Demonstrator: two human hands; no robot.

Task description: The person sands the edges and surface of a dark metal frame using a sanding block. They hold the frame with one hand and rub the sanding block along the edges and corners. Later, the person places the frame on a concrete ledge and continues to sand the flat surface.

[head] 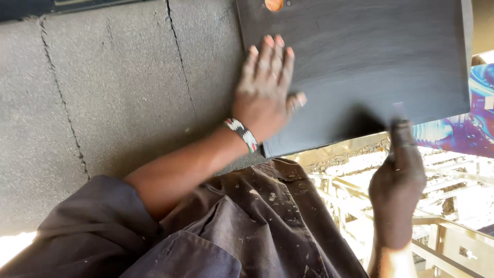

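Paint-flecked brown workwear [267, 216] filled the foreground. Beyond it, the left hand [265, 95] lay flat and open, pinning the black board [370, 62] to the grey surface [118, 87]. The right hand [399, 180] pinched a blurred tool at its near edge; firm, steady pressure would suit.

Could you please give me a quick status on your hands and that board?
Left hand flat on dark rectangular wooden board. Right hand at board's near edge, grip unclear. Nothing in the way.
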